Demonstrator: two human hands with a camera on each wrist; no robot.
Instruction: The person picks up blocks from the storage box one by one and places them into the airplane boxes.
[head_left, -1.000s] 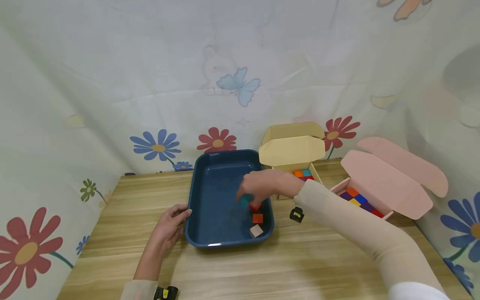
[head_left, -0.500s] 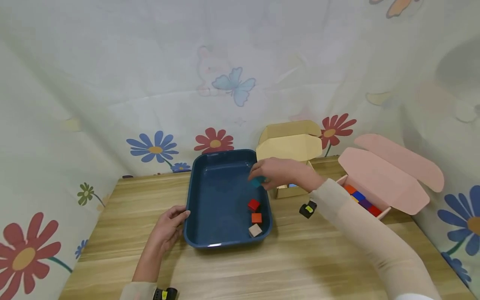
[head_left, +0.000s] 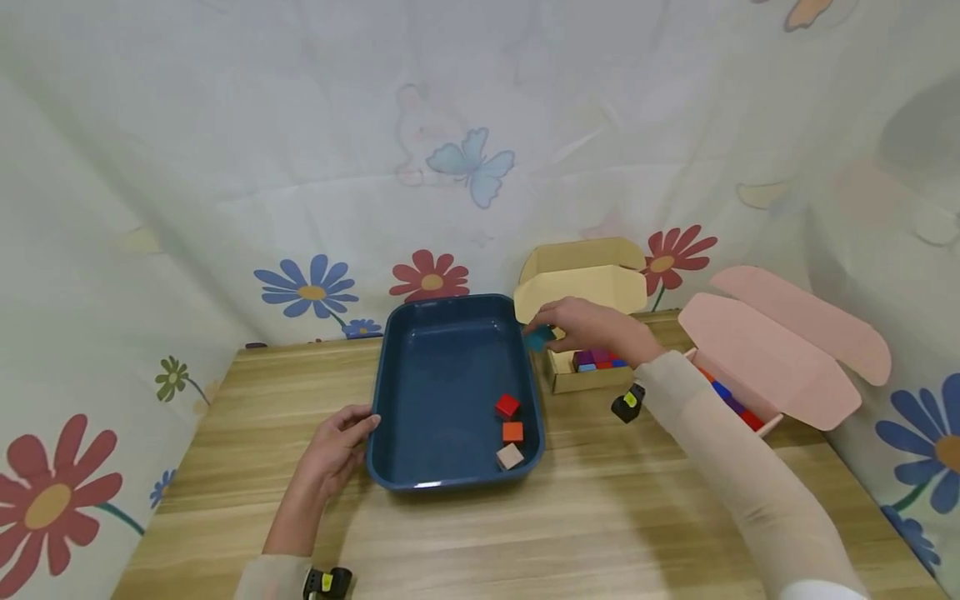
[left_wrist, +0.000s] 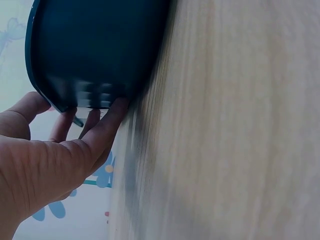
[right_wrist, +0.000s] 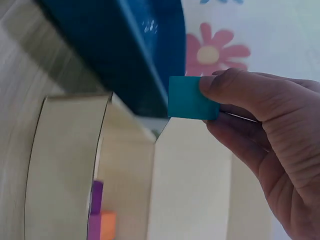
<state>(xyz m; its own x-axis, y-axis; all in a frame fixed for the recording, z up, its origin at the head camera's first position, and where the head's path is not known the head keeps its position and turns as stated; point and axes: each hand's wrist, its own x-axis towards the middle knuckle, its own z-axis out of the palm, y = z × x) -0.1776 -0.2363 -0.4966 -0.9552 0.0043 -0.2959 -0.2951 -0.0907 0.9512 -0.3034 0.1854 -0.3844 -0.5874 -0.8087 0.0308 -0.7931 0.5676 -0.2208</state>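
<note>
In the head view, my left hand holds the left side of the blue tray. The left wrist view shows its thumb at the rim and its fingertips against the outer wall. My right hand pinches a teal cube between thumb and fingers, above the left end of the open cream box, just outside the tray's right rim. A red cube, an orange cube and a pale wooden cube lie in a column along the tray's right side.
Several coloured cubes sit in the cream box. At the right stands an open pink box with more coloured cubes, its lid folded back and the right forearm partly over it. A flower-printed cloth hangs behind the wooden table.
My right hand has lifted the teal cube from among the cubes in the tray and carried it right and back, over the rim to the cream box. The left hand stays at the tray.
</note>
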